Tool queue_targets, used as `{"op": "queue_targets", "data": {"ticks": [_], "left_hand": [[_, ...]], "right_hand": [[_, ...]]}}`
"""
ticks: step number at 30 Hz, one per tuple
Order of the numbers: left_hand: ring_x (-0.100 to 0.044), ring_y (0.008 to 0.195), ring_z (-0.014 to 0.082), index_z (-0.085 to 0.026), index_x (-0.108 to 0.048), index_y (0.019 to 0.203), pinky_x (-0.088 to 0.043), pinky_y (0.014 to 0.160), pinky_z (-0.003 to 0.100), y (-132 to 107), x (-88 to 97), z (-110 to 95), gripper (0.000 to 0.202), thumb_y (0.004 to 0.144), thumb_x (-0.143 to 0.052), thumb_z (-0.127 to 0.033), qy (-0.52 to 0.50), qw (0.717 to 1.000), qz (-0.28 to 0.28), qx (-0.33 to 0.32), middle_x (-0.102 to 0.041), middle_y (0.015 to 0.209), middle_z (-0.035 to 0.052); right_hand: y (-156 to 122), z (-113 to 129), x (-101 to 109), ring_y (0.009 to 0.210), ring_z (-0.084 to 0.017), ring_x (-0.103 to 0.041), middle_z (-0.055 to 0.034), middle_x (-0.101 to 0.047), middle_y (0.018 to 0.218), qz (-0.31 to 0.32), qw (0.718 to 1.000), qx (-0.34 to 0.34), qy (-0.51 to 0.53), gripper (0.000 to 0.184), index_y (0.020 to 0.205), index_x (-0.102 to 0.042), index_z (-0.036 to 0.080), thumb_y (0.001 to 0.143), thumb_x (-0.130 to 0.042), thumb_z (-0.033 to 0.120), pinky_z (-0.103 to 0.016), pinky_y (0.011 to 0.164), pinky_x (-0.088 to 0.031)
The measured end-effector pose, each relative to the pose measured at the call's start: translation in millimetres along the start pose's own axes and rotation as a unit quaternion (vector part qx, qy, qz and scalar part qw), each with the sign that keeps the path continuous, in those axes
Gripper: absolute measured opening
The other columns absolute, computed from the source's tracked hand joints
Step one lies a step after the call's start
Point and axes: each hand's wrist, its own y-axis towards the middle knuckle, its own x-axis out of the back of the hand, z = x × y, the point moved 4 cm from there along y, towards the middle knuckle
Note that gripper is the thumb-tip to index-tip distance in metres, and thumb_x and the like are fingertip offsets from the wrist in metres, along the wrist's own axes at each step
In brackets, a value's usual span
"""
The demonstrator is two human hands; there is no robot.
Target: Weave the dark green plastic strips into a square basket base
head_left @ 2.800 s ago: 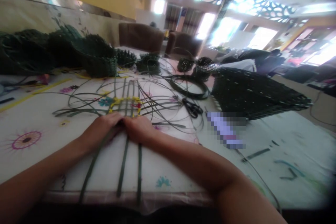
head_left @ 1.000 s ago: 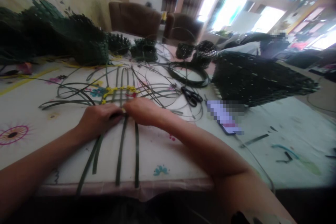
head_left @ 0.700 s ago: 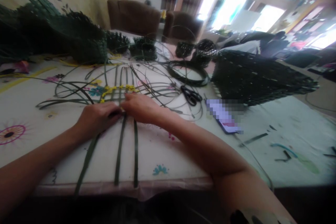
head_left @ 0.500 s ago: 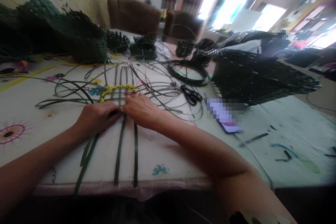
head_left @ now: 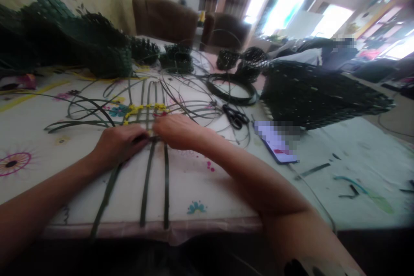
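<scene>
A half-woven lattice of flat dark green strips (head_left: 148, 183) lies on the tablecloth, with yellow ties (head_left: 147, 107) along its far side. My left hand (head_left: 118, 144) rests at the near left of the lattice, its fingers closed on a strip at the crossings. Just to the right, my right hand (head_left: 177, 131) bends over the same crossings, closed on the weave; its fingertips are mostly hidden. The two hands nearly meet. Strip ends run toward me over the table's front edge, and others curl out to the left and right.
Black-handled scissors (head_left: 235, 116) lie right of the hands, near a phone (head_left: 276, 144) and a coil of strip (head_left: 231, 89). A large dark woven piece (head_left: 320, 95) stands at right. Dark green woven goods (head_left: 80, 43) are heaped at back left. Strip scraps (head_left: 312, 171) lie at right.
My right hand and forearm have shifted slightly, uncovering pink dots on the cloth. One of the strip ends below my left hand no longer shows apart. My left hand stays nearly still.
</scene>
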Motion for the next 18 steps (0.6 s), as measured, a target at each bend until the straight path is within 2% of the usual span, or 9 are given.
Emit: {"op": "queue_targets", "data": {"ticks": [3,12,18], "left_hand": [[-0.075,0.083,0.0263,-0.026,-0.075,0.094,-0.048,0.07,0.034,0.5,0.7,-0.3,0.035,0.101,-0.051,-0.05,0.005,1.0,0.002,-0.001,-0.082,0.093,0.006],[-0.074,0.082,0.0269,-0.026,-0.074,0.093,-0.048,0.071,0.035,-0.5,-1.6,1.1,0.034,0.1,-0.052,-0.051,-0.006,1.0,0.001,0.012,-0.08,0.09,0.0062],[-0.073,0.081,0.0257,-0.026,-0.074,0.094,-0.049,0.072,0.034,-0.4,-4.1,5.1,0.034,0.099,-0.052,-0.051,-0.022,1.0,0.006,0.019,-0.08,0.092,0.0061]], "right_hand": [[3.2,0.4,-6.8,0.116,-0.027,-0.078,-0.0192,-0.082,0.122,0.015,1.0,-0.005,-0.004,0.033,0.121,-0.079,0.009,0.108,-0.051,0.001,-0.033,0.087,-0.055],[7.9,6.7,-15.5,0.111,-0.027,-0.078,-0.0175,-0.081,0.123,-0.019,0.999,0.012,-0.043,0.038,0.124,-0.081,0.013,0.114,-0.044,0.01,-0.038,0.088,-0.059],[9.0,8.3,-15.7,0.111,-0.028,-0.079,-0.0183,-0.083,0.115,-0.022,0.999,0.016,-0.032,0.04,0.113,-0.083,0.011,0.112,-0.044,0.006,-0.039,0.091,-0.06]]}}
